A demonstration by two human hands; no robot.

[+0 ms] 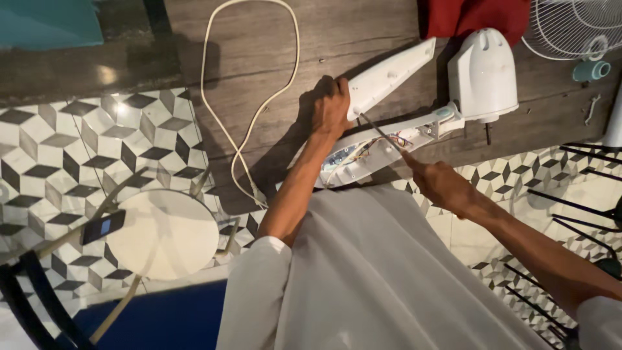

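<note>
Left hand (332,107) closed around the opened white fan housing (382,146), right hand (444,186) pinching a thin screwdriver (382,135); plastic looks light, rigid, wiring delicate—grip the shell's edge.

My left hand (332,107) rests on the white plastic cover panel (391,76), which lies just behind the opened white fan casing with wires (376,152). My right hand (444,186) sits right of that casing, and the thin metal screwdriver (382,135) runs from it up-left into the casing. The white domed motor housing (483,72) stands at the casing's right end. The cream power cord (249,97) loops left of my left hand; the round white stool top (167,234) lies nearer me, lower left.
</note>
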